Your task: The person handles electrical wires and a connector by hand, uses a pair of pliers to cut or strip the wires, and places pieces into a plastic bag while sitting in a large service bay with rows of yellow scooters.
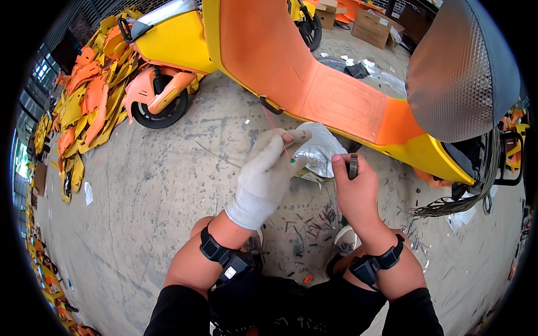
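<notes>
In front of me, my left hand (pixel 260 173), in a white knit glove, pinches a thin pink-red wire (pixel 271 119) that runs up toward the scooter's edge. My bare right hand (pixel 358 193) is closed around a small dark tool (pixel 353 166); only its rounded end shows, so its kind is hidden. Between and just beyond both hands stands a bag with a silvery inside and a white upper edge (pixel 325 134). Past it is an orange and yellow scooter (pixel 344 103), its flat footboard nearest to my hands.
Dark scraps (pixel 308 229) litter the concrete floor between my shoes (pixel 344 241). A bundle of cables (pixel 465 204) hangs at the right, below a silver quilted cover (pixel 457 78). Orange and yellow body panels (pixel 92 95) are piled at the far left. Cardboard boxes (pixel 374 29) stand behind.
</notes>
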Tool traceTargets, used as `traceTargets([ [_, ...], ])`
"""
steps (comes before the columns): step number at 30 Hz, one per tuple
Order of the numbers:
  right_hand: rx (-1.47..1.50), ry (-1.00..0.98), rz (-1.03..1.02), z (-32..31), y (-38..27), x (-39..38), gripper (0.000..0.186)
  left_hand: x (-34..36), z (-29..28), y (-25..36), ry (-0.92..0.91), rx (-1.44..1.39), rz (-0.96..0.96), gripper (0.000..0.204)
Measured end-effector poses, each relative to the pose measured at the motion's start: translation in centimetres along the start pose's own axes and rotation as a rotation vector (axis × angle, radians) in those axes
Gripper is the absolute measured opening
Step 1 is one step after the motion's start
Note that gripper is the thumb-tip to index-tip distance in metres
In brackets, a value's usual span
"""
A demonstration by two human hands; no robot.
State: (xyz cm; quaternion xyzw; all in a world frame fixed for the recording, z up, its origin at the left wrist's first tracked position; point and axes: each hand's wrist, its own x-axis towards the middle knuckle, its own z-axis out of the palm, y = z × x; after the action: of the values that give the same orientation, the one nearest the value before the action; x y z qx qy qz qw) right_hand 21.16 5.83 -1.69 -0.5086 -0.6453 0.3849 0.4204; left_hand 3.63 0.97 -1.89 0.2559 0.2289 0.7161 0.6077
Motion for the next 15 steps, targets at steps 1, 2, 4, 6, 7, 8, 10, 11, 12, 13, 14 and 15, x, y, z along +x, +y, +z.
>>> traceTargets([
  [1, -0.008, -0.007, 0.007, 0.0, 0.0, 0.1, 0.025, 0.0, 0.1, 0.0, 0.007, 0.022, 0.029, 0.016],
  [2, -0.019, -0.011, 0.014, 0.0, 0.1, 0.3, 0.025, 0.0, 0.2, 0.1, -0.009, 0.018, 0.015, 0.016],
  [4, -0.034, -0.037, -0.002, 0.0, 0.4, 0.3, 0.024, 0.1, 0.4, 0.2, -0.041, 0.008, -0.012, 0.017],
  [6, -0.037, -0.082, -0.050, 0.4, 0.7, -0.1, 0.023, 0.1, 0.4, -0.1, -0.051, -0.014, -0.029, 0.017],
  [7, -0.051, -0.141, -0.089, 0.5, 0.5, -0.5, 0.022, 0.1, 0.4, -0.4, -0.056, -0.025, -0.036, 0.017],
  [8, -0.063, -0.202, -0.128, 0.7, 0.2, -1.0, 0.021, 0.2, 0.2, -0.6, -0.025, -0.020, -0.024, 0.017],
  [10, -0.074, -0.274, -0.193, 1.0, 0.1, -1.6, 0.020, 0.5, -0.1, -0.8, 0.035, -0.009, 0.000, 0.017],
  [11, -0.076, -0.285, -0.218, 1.2, 0.2, -1.8, 0.020, 0.6, -0.2, -0.7, 0.024, -0.023, -0.026, 0.017],
  [12, -0.078, -0.296, -0.244, 1.3, 0.2, -1.9, 0.020, 0.7, -0.4, -0.5, 0.013, -0.037, -0.052, 0.017],
  [13, -0.078, -0.302, -0.243, 1.4, 0.2, -1.9, 0.019, 0.7, -0.4, -0.4, 0.002, -0.051, -0.078, 0.017],
  [14, -0.082, -0.310, -0.242, 1.4, 0.3, -1.9, 0.019, 0.8, -0.5, -0.4, 0.025, 0.003, -0.074, 0.016],
  [15, -0.085, -0.318, -0.242, 1.5, 0.3, -1.8, 0.019, 0.8, -0.4, -0.5, 0.048, 0.057, -0.071, 0.016],
])
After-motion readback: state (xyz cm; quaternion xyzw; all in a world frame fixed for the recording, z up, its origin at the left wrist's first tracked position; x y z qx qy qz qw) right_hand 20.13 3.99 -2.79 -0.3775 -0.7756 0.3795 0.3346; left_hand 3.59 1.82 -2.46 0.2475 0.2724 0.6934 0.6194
